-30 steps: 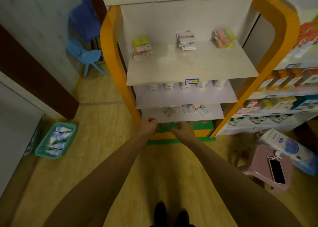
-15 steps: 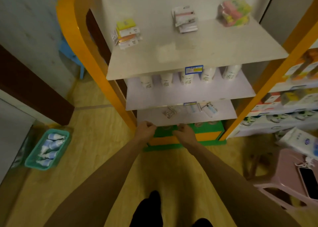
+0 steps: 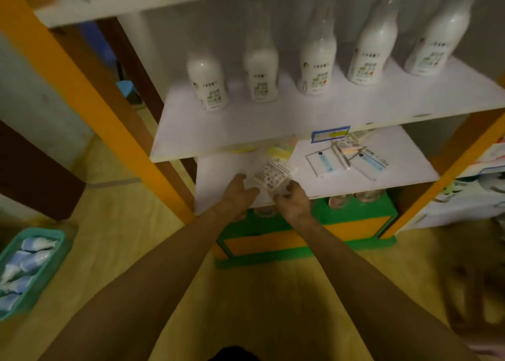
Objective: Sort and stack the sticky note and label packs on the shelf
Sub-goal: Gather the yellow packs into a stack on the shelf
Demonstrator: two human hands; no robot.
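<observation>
You have crouched closer, and both hands now reach onto the lower shelf (image 3: 355, 180). Your right hand (image 3: 293, 200) pinches a label pack (image 3: 273, 176); your left hand (image 3: 236, 194), at its 9 o'clock, lies flat with relaxed fingers, holding nothing.

A small retail shop, seen at a display shelving unit with orange uprights (image 3: 82, 87) and white boards. Identical white bottles (image 3: 209, 86) stand in a row facing outward on the middle shelf (image 3: 273, 125), as stock is faced for sale. Blue-bordered price tags (image 3: 330, 134) are fixed to the front edges of the boards. Packaged stationery (image 3: 325, 163) lies on the lower shelf (image 3: 218, 174). A neighbouring rack at right carries more packaged goods (image 3: 464, 196), and a teal basket (image 3: 41, 273) of wrapped packets sits on the wood-pattern floor (image 3: 109, 224).
</observation>
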